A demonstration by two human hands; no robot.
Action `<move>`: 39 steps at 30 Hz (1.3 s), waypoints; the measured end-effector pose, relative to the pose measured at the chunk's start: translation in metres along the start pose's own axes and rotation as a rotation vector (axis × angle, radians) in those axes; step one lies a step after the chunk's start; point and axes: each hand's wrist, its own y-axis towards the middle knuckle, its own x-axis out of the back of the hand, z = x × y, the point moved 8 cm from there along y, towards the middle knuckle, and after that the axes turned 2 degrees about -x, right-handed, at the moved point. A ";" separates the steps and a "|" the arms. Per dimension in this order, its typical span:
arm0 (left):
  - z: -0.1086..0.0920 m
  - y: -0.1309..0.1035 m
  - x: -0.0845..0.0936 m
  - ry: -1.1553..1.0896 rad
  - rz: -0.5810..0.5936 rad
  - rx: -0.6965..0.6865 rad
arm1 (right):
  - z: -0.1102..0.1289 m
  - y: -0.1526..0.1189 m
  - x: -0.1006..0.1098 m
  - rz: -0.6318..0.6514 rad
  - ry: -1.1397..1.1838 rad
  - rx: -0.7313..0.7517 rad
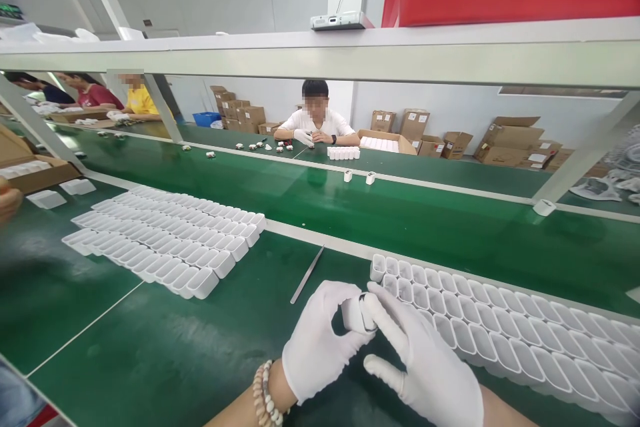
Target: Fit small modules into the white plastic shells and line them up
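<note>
Both of my hands wear white gloves and meet above the green bench (pixel 210 347). In my left hand (pixel 325 333), thumb and fingers pinch a small white plastic housing (pixel 354 315) with a dark edge at its top. My right hand (pixel 420 353) touches the same housing from the right with its index finger, while its thumb stands apart below. Whether the right fingers also grip it, I cannot tell. Behind my left hand lie metal tweezers (pixel 307 275). Rows of open white housings (pixel 500 333) stand beside and partly behind my right hand.
Several rows of white housings (pixel 170 233) cover the left bench. A green conveyor belt (pixel 425 213) runs behind it, carrying two small housings (pixel 370 177). Across it sits a co-worker (pixel 316 123) in white. A shelf (pixel 300 57) spans overhead. Another person's hand (pixel 9 200) shows at far left.
</note>
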 end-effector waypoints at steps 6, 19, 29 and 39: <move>-0.001 -0.004 -0.001 -0.009 0.004 -0.021 | 0.006 -0.002 -0.009 -0.048 0.035 0.059; -0.002 -0.008 -0.004 -0.052 -0.045 0.035 | 0.006 -0.001 0.006 -0.123 0.314 -0.009; -0.008 -0.016 -0.014 -0.053 -0.097 -0.021 | 0.003 -0.008 0.023 -0.310 0.225 -0.254; -0.005 -0.023 -0.027 -0.118 0.127 -0.151 | 0.013 -0.002 0.030 -0.177 0.259 -0.173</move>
